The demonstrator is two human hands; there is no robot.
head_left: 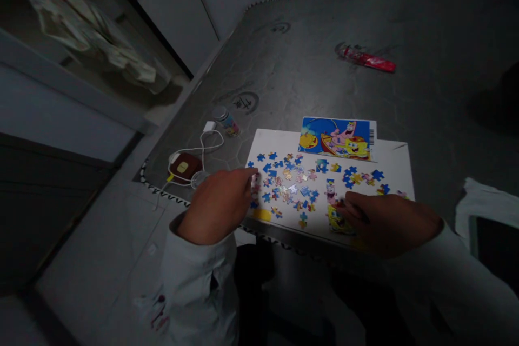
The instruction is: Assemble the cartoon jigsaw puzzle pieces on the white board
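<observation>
A white board [312, 216] lies at the table's near edge with many small jigsaw pieces [284, 178] scattered over it, mostly blue, pink and yellow. My left hand [221, 205] rests over the board's left side, its fingers closed together beside pieces; what they hold, if anything, is hidden. Over the lower right part, my right hand [375, 219] pinches a small puzzle piece, partly hidden by the fingers. That hand touches a joined strip of puzzle [334, 219] with a yellow cartoon figure. A blue picture card [338, 139] with cartoon figures lies along the board's far edge.
On the grey table [292, 81] stand a small clear jar [227, 120] and a brown box [185, 166] with a white cable [203, 146]. Farther back lies a red wrapped item [367, 59]. White tissue-like material [482, 200] is at the right.
</observation>
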